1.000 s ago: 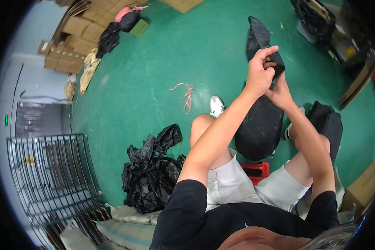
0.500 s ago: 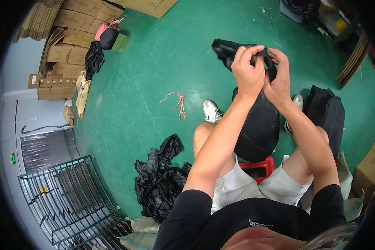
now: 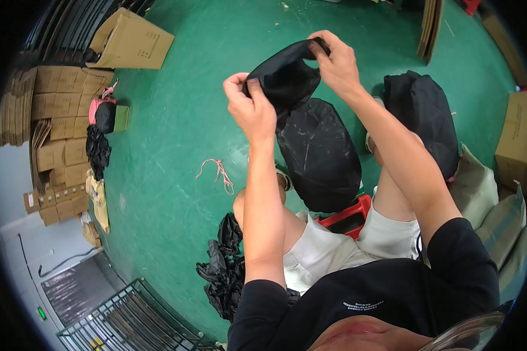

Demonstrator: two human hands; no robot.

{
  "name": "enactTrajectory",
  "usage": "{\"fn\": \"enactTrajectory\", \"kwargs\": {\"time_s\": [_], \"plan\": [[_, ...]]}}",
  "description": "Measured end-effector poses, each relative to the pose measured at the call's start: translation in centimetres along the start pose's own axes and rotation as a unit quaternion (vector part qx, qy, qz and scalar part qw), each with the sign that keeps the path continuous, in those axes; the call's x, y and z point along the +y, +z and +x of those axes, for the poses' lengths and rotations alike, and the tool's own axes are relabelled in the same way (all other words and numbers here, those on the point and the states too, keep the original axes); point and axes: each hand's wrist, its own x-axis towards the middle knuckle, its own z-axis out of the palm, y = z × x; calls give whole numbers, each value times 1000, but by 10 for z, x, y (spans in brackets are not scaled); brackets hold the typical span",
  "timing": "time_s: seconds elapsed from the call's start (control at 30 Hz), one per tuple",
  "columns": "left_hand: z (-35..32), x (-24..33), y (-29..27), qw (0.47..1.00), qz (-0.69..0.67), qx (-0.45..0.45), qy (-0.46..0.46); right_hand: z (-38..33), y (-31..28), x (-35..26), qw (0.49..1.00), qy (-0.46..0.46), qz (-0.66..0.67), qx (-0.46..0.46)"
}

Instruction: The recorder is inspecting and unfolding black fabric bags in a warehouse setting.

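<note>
A black cloth piece, like a soft bag or cover (image 3: 281, 76), is stretched between my two raised hands. My left hand (image 3: 253, 111) pinches its left edge between thumb and fingers. At the far right end, my right hand (image 3: 338, 65) grips the other edge, and a gap shows in the cloth beside its fingers. Just below, a full black bundle (image 3: 319, 158) stands between my legs, partly overlapped by the hanging cloth. A red plastic stool (image 3: 357, 213) shows between the bundle and my shorts.
Crumpled black material (image 3: 219, 275) lies on the green floor at my left, with pink string (image 3: 221, 174) farther off. Another black bundle (image 3: 424, 123) stands by my right leg, near white woven sacks (image 3: 474, 184). Cartons (image 3: 58, 126) are stacked far left; a metal rack (image 3: 134, 319) stands lower left.
My hands have moved apart, and the black cloth, bunched between them before, is now spread out. The whole view has shifted, so surroundings sit elsewhere in the picture.
</note>
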Motion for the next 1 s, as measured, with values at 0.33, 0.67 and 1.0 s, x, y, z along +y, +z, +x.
{"fn": "enactTrajectory", "kwargs": {"time_s": [0.33,0.67,1.0], "plan": [[13,-8,-19,946,-125,-262,-141,15,-26,-13,895,264,336,-130],[24,-23,-38,965,91,-232,-83,17,-42,-15,816,288,434,-248],[24,-35,-39,993,96,-16,72,-18,-55,-13,700,258,406,-528]]}}
